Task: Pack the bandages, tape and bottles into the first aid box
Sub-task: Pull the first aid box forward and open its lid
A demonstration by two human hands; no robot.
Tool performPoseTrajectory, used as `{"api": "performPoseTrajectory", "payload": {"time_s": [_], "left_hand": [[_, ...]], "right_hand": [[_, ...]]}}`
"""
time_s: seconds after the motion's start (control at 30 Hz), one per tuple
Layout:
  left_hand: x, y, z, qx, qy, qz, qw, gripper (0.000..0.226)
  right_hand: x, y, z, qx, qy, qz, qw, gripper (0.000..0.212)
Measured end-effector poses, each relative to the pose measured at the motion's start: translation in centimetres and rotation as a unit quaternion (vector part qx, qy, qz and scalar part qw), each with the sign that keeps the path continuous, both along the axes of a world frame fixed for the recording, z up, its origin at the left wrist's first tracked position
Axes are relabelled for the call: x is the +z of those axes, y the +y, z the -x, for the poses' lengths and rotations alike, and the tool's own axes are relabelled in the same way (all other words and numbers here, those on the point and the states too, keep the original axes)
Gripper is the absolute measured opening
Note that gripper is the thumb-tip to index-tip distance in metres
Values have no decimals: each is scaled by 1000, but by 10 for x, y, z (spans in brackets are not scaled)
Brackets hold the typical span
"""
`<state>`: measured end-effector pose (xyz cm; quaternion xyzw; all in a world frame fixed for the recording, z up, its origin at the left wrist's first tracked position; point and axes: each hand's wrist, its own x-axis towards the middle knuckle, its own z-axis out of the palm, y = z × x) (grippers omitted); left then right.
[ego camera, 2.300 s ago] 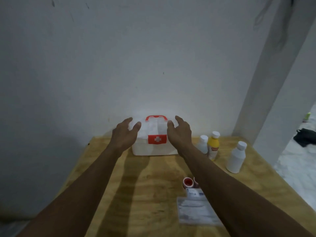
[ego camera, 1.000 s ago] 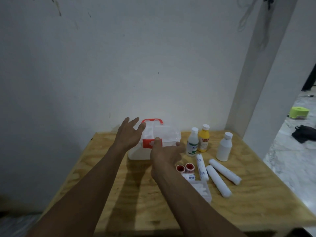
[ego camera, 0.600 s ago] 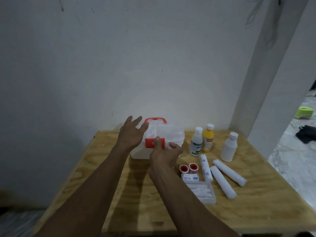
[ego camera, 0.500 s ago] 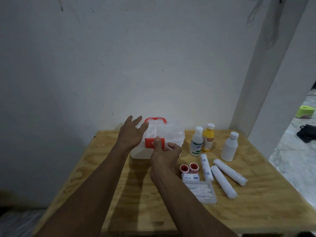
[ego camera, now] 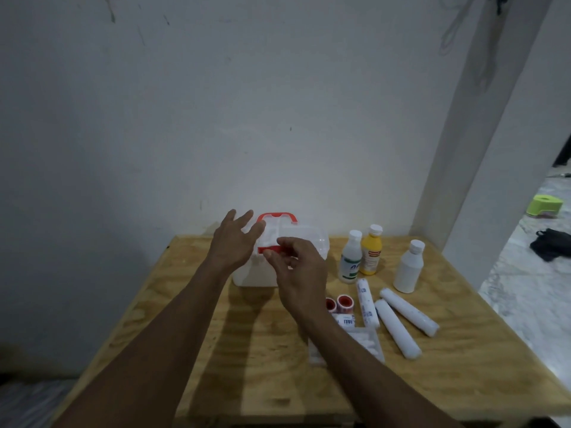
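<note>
Head view: the first aid box [ego camera: 296, 242], translucent white with a red handle [ego camera: 277, 216] and a red front latch [ego camera: 272, 249], stands closed at the back of the bench [ego camera: 247, 350] against the wall. My left hand [ego camera: 234, 242] rests open against the box's left side, fingers spread, gripping nothing. My right hand [ego camera: 301, 273] sits at the latch, thumb and fingers curled loosely; whether they pinch it I cannot tell. Right of the box stand three bottles: white with green label [ego camera: 350, 257], yellow [ego camera: 370, 251], plain white [ego camera: 408, 267]. Three white bandage rolls [ego camera: 398, 327] and two red-cored tape rolls [ego camera: 340, 303] lie in front of them.
</note>
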<state>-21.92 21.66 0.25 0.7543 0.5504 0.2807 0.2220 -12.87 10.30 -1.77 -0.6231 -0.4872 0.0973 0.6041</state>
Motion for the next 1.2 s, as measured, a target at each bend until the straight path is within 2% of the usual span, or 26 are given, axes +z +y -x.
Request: {"api": "performPoseTrajectory", "payload": {"time_s": [0.1, 0.2, 0.27, 0.33, 0.47, 0.63, 0.8, 0.93, 1.03, 1.2], "left_hand": [[-1, -1, 3, -10, 2, 1, 1000, 59], [-1, 0, 4, -16, 3, -4, 1000, 60], [-1, 2, 5, -22, 5, -4, 1000, 62], [-2, 3, 6, -26, -13, -3, 1000, 64], [-3, 4, 5, 14, -134, 54, 989, 64], [0, 3, 3, 53, -242, 104, 963, 74], [1, 6, 7, 52, -375, 154, 913, 125], [-2, 9, 8, 66, -427, 166, 887, 133], [-1, 7, 4, 89, -415, 153, 893, 125], [-7, 15, -7, 80, -204, 33, 975, 109]], "right_hand": [[5, 3, -20, 20, -161, 18, 987, 28], [10, 9, -36, 7, -346, 38, 937, 23], [13, 15, -44, -13, -425, 35, 904, 20], [16, 18, -49, -3, -459, 42, 888, 21], [20, 22, -54, 54, -463, 62, 882, 21], [28, 19, -56, 100, -408, 78, 904, 17], [40, 23, -58, 106, -386, 77, 913, 16], [69, 35, -59, 99, -330, 52, 937, 17], [92, 56, -62, 73, -276, 7, 958, 16], [112, 109, -70, 28, -222, -24, 974, 20]]}}
